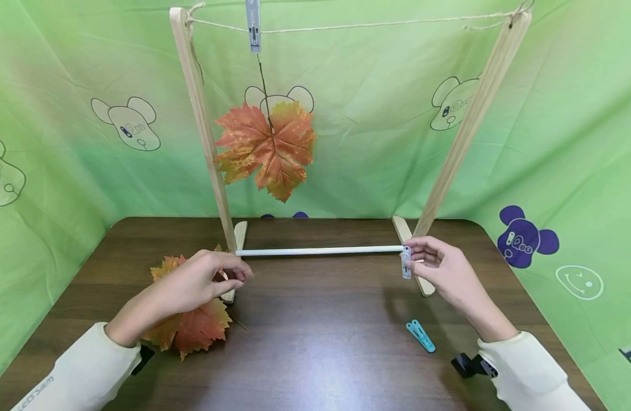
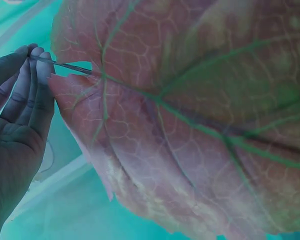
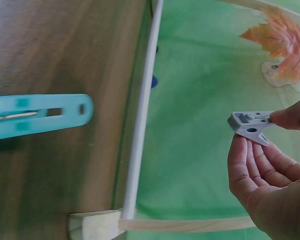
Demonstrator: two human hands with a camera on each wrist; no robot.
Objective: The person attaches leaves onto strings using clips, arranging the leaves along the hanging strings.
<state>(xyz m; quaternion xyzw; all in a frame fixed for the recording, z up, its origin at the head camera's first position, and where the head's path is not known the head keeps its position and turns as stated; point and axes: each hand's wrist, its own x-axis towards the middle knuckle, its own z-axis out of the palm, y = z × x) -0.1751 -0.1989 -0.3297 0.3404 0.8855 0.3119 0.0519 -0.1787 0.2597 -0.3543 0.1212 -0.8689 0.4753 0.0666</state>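
My left hand [image 1: 199, 279] pinches the thin stem of an orange-red maple leaf [image 2: 190, 130], whose veined surface fills most of the left wrist view. In the head view, orange leaf parts [image 1: 199, 331] show below and behind that hand; whether they are one leaf or more I cannot tell. My right hand [image 1: 444, 268] holds a grey clothespin [image 3: 250, 125] between thumb and fingertips, near the right end of the white rod. Another maple leaf [image 1: 274, 151] hangs by its stem from a grey clothespin [image 1: 253, 28] clipped on the string.
A twine string [image 1: 377, 24] spans two wooden posts [image 1: 205, 131], with a white rod [image 1: 320, 251] joining them low down. Teal clothespins [image 1: 420, 335] lie on the brown table [image 1: 315, 319] at the right. Green printed cloth [image 1: 356, 114] encloses the back and sides.
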